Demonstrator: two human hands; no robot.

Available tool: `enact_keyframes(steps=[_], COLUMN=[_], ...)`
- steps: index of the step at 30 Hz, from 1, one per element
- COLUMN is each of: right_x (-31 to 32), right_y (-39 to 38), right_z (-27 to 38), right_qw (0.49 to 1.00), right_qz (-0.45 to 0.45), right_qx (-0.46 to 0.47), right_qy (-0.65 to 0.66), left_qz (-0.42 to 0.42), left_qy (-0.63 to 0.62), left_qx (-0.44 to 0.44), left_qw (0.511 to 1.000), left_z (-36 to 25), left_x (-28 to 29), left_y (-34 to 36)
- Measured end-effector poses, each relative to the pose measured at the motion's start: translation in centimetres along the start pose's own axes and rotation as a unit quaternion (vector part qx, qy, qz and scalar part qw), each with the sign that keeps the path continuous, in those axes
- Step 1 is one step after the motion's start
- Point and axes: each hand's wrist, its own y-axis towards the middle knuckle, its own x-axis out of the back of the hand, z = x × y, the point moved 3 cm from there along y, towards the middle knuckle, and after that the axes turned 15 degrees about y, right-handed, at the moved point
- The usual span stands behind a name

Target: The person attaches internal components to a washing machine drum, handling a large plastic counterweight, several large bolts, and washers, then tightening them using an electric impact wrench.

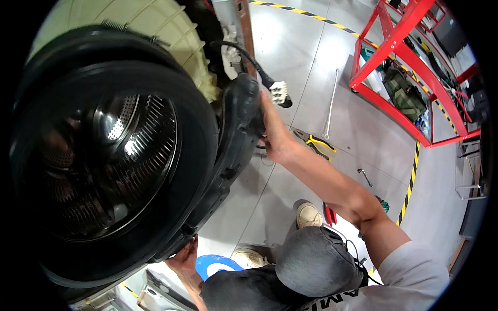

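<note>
A black curved counterweight (239,127) lies along the right side of a washing machine's front, beside the black rubber door seal (199,129). My right hand (275,132) grips its upper end from the outer side, with the fingertips hidden behind it. Lower down, my left hand (184,256) is closed on its bottom end, fingers partly out of sight. Inside the seal shows the shiny metal drum (148,140), and above it the pale ribbed plastic tub (155,20). Just past my right fingers hangs a white connector (279,92) on a black cable.
Yellow-handled pliers (316,145), a long metal rod (332,103) and a small ratchet (365,177) lie on the tiled floor. Red-handled pliers (330,213) are near my shoe. A red tool cart (394,49) stands at the right. A blue-and-white round object (215,262) is below.
</note>
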Motion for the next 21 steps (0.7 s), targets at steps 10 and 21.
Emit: enact_keyframes(steps=[10,21], right_x=[-1.2,-2.7], right_y=[1.8,4.9], right_z=[0.1,0.0], right_qw=[0.998,0.997], right_qz=[0.029,0.010], right_qx=[0.058,0.072], right_qy=[-0.017,-0.018], left_qz=[0.028,0.016], left_qy=[-0.044,-0.052], left_qx=[0.008,-0.009], left_qw=[0.999,0.998], left_z=[0.4,-0.3], left_x=[-0.6,-0.9], left_y=[0.7,0.7])
